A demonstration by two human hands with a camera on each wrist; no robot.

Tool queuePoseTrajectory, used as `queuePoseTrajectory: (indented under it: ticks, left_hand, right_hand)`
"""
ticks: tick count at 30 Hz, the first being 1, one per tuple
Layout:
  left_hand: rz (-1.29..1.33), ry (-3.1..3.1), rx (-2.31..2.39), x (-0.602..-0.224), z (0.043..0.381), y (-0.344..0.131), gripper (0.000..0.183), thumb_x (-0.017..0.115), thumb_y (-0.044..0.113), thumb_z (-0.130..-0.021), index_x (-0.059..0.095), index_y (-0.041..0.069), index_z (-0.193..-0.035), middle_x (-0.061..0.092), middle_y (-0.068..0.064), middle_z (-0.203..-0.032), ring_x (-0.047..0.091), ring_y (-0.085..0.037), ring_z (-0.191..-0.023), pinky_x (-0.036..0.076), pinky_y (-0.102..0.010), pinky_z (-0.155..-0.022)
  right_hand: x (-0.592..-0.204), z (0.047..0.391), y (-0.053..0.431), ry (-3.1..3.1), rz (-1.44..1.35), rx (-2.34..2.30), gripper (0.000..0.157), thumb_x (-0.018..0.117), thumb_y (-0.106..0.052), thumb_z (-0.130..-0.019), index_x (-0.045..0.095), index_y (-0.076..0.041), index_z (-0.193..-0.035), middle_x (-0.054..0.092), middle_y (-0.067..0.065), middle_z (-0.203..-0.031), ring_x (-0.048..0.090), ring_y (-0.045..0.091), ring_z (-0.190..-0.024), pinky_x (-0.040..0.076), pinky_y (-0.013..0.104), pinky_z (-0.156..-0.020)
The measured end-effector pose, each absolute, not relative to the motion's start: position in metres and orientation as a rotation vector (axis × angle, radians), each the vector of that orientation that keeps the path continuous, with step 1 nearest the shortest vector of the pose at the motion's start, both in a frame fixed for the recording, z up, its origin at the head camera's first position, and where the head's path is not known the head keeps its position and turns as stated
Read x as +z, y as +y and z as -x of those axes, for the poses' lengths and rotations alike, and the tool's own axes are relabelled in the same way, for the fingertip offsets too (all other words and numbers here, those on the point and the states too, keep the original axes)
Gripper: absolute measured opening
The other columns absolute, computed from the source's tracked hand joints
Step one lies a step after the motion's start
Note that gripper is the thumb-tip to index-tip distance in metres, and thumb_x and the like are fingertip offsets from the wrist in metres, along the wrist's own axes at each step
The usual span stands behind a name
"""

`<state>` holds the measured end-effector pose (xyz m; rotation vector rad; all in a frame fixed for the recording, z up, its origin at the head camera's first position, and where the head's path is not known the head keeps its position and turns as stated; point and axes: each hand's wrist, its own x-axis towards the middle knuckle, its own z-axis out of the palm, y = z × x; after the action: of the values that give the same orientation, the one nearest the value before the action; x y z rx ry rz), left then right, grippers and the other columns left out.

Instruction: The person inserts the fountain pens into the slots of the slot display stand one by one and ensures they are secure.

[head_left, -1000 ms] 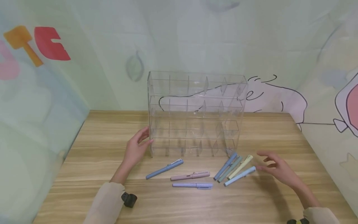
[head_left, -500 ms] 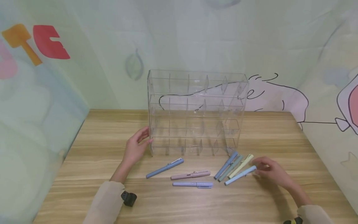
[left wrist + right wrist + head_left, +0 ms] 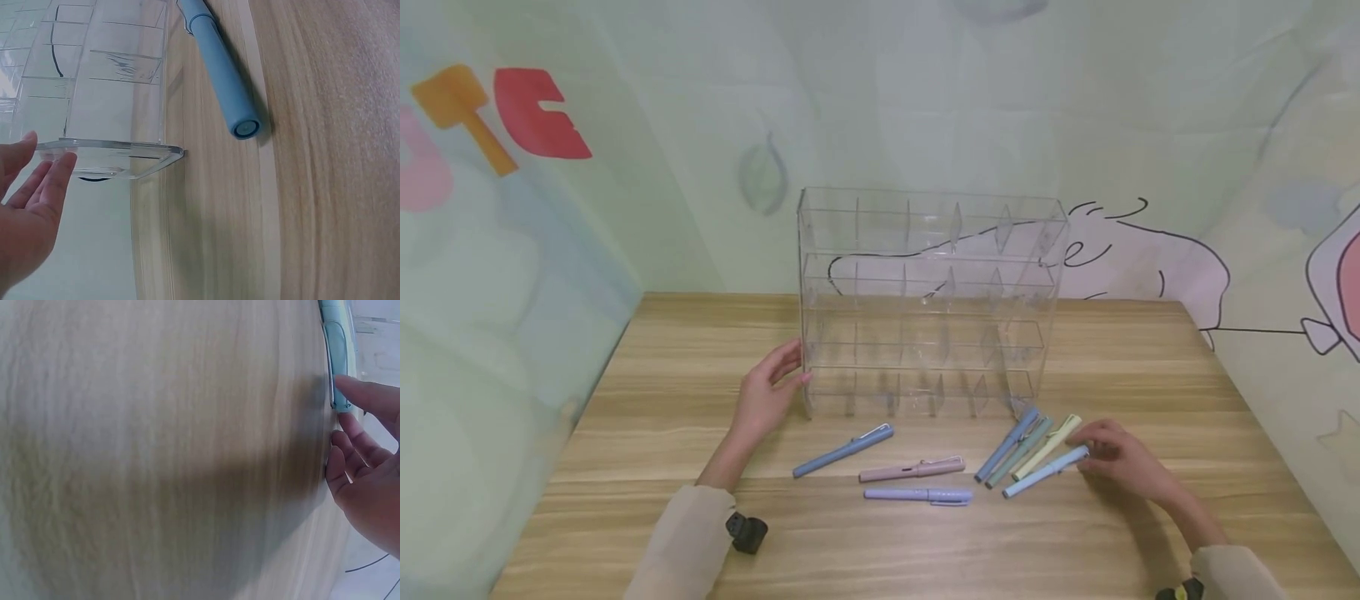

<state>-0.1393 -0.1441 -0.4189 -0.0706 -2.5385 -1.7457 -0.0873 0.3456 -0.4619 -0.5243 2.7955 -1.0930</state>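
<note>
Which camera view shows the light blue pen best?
The head view, because the light blue pen shows there whole. The right wrist view has only its clip end, by the right hand; the left wrist view, nothing.

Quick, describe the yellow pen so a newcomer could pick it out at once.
On the wooden table stands a clear compartment rack. In front of its right end, near the right hand, the yellow pen lies slanted between the grey-green pen and the light blue pen. Its pale yellow colour sets it apart: no other pen here is yellow.
</note>
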Motion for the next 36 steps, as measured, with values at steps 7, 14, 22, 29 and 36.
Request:
queuePoseTrajectory:
  ticks: [7, 14, 22, 29, 36]
  left_hand:
    - [0.086, -2.549, -1.727, -0.4195, 0.1392, -0.1448, 0.050, 0.062, 0.001, -0.085, 0.044, 0.001, -0.132, 0.052, -0.019, -0.125, 0.051, -0.030, -0.114, 0.047, -0.029, -0.093]
    - [0.114, -2.562, -1.701, -0.4200, 0.1388, -0.1453, 0.051, 0.062, 0.001, -0.085, 0.043, 0.000, -0.132, 0.051, -0.020, -0.126, 0.051, -0.031, -0.115, 0.046, -0.031, -0.094]
    - [0.106, -2.569, -1.700, -0.4185, 0.1378, -0.1451, 0.051, 0.061, 0.001, -0.085, 0.043, 0.001, -0.132, 0.051, -0.020, -0.126, 0.050, -0.031, -0.115, 0.046, -0.032, -0.095]
    - [0.124, -2.554, -1.716, -0.4189, 0.1374, -0.1446, 0.051, 0.061, 0.000, -0.085, 0.042, -0.002, -0.132, 0.050, -0.023, -0.126, 0.050, -0.033, -0.115, 0.046, -0.033, -0.095]
    - [0.122, -2.552, -1.725, -0.4194, 0.1376, -0.1446, 0.051, 0.061, 0.000, -0.085, 0.042, -0.001, -0.132, 0.050, -0.023, -0.126, 0.050, -0.033, -0.115, 0.046, -0.033, -0.095]
  right_hand:
    - [-0.4641, 0.0893, 0.3451, 2.754, 0.502, -1.089, 0.027, 0.072, -0.001, -0.073, 0.066, -0.005, -0.098, 0.053, 0.009, -0.103, 0.045, 0.009, -0.089, 0.044, 0.019, -0.071]
    - [-0.4653, 0.0900, 0.3453, 2.756, 0.503, -1.074, 0.025, 0.072, 0.000, -0.073, 0.067, -0.007, -0.096, 0.052, 0.006, -0.102, 0.045, 0.007, -0.093, 0.044, 0.019, -0.076]
    - [-0.4672, 0.0901, 0.3465, 2.766, 0.490, -1.057, 0.023, 0.072, -0.002, -0.072, 0.068, -0.012, -0.092, 0.052, 0.003, -0.100, 0.045, 0.007, -0.094, 0.043, 0.020, -0.079]
    - [-0.4666, 0.0889, 0.3478, 2.742, 0.436, -1.048, 0.020, 0.074, -0.006, -0.072, 0.068, -0.012, -0.090, 0.054, 0.002, -0.098, 0.047, 0.008, -0.090, 0.044, 0.021, -0.076]
    - [-0.4702, 0.0888, 0.3534, 2.760, 0.588, -1.111, 0.022, 0.076, -0.005, -0.069, 0.068, -0.010, -0.088, 0.064, 0.001, -0.089, 0.054, 0.002, -0.083, 0.047, 0.017, -0.074]
